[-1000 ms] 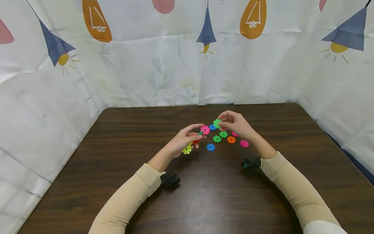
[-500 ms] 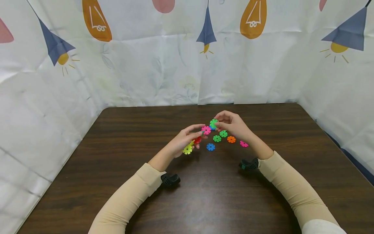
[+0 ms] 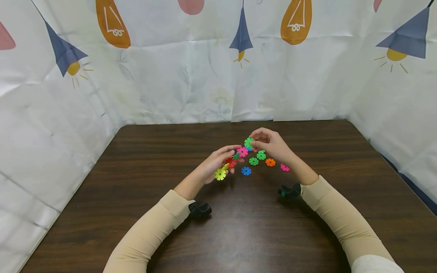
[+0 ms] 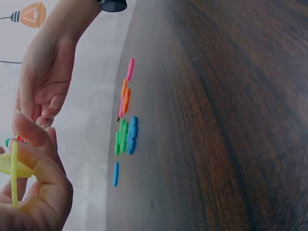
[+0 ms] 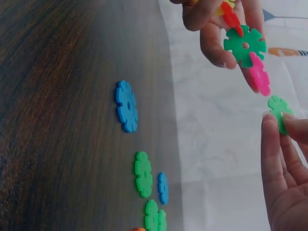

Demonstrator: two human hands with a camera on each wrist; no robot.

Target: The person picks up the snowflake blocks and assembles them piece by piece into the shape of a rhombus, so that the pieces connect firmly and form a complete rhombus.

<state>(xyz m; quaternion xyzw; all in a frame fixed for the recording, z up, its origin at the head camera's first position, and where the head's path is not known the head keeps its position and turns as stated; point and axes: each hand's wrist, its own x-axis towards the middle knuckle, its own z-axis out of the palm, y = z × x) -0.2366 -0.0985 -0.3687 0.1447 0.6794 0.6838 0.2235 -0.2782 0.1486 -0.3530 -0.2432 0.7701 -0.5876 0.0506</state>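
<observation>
The right grip pinches a light green disc, just right and far of the pink disc ending the chain the left grip holds.

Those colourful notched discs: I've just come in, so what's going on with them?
A person is working with both bare hands over a dark table. The left hand holds a chain of joined discs in yellow, red, green and pink. The right hand pinches a light green disc close to the chain's pink end, not yet joined. Loose discs, including a blue disc and an orange disc, lie on the table.
</observation>
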